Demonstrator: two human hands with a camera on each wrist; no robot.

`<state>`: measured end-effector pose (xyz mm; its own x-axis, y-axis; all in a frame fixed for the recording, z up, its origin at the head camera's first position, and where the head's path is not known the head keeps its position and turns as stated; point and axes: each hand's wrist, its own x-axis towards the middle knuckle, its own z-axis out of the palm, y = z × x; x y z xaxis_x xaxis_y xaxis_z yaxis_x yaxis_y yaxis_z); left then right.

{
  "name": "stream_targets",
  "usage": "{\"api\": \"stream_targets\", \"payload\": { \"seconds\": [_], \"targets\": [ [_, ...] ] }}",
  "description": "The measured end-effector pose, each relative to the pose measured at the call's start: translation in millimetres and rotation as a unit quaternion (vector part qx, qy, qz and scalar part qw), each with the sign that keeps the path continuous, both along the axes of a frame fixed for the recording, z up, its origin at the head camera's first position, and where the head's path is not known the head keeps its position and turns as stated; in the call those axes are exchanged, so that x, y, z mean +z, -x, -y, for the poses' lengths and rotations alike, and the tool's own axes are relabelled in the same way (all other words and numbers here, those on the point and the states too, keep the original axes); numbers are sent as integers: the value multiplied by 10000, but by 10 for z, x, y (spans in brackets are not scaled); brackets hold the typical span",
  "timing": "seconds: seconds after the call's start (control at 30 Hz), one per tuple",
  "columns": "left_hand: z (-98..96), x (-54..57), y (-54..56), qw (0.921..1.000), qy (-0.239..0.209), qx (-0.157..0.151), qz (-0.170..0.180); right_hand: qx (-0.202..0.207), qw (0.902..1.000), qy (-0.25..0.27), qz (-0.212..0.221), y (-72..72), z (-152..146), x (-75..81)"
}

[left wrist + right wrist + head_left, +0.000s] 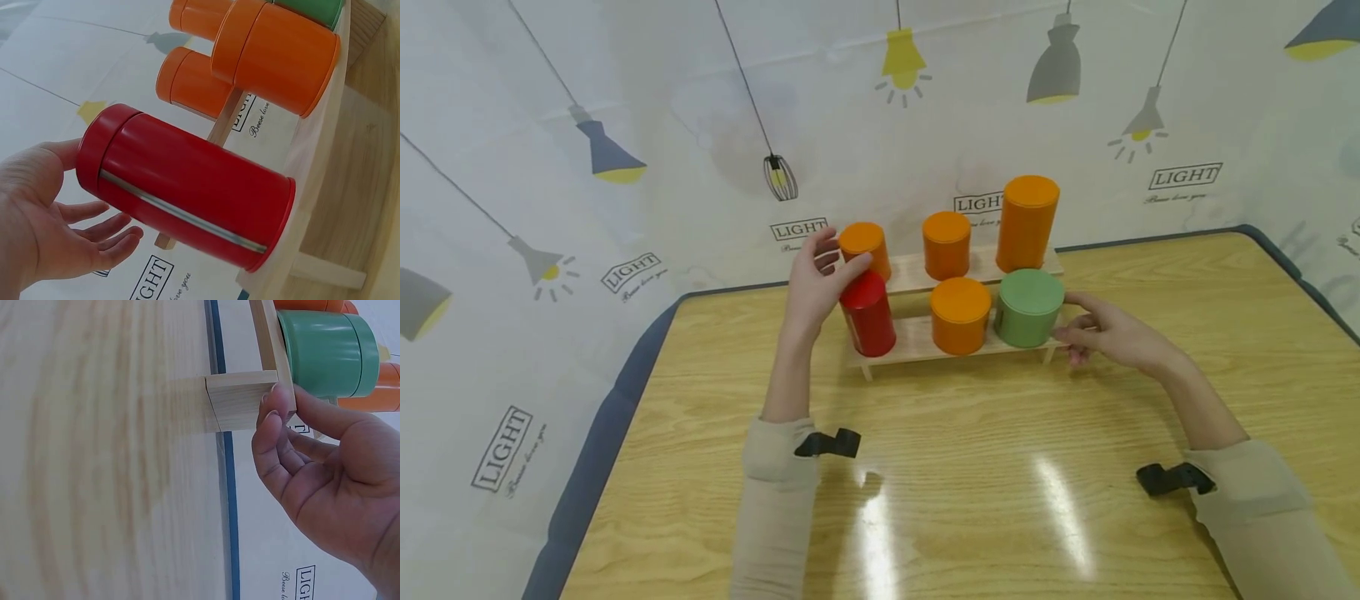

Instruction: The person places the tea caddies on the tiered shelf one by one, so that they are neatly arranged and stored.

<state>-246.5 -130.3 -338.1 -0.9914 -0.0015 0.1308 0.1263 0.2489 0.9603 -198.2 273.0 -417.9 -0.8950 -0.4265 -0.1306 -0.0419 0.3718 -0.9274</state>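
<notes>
A two-step wooden shelf (913, 337) holds several round lidded tins. My left hand (815, 279) is at the left end, its thumb against the lid of a tall red tin (870, 321) and its other fingers spread loosely behind it. In the left wrist view the red tin (187, 187) stands on the lower step, a pale strip down its side. My right hand (1112, 333) pinches the right end of the lower step, beside a green tin (1030, 308). The right wrist view shows thumb and curled fingers (272, 434) at the board's end (284, 387), above its leg.
A wide orange tin (960, 317) stands between red and green. On the upper step are two short orange tins (947, 246) and a tall orange one (1028, 225). The wooden table (962, 475) extends in front; a lamp-print cloth (685, 125) hangs behind.
</notes>
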Motion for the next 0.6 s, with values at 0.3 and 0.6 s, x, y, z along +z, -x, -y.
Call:
{"api": "stream_targets", "payload": {
  "seconds": [0.3,0.6],
  "targets": [
    [99,-16,-102,9972,615,208,-359,-83,9994,-258,-193,17,-15,10],
    [188,-134,-197,9941,913,-27,-591,-256,9966,-622,-466,-40,-134,63]
  ]
}}
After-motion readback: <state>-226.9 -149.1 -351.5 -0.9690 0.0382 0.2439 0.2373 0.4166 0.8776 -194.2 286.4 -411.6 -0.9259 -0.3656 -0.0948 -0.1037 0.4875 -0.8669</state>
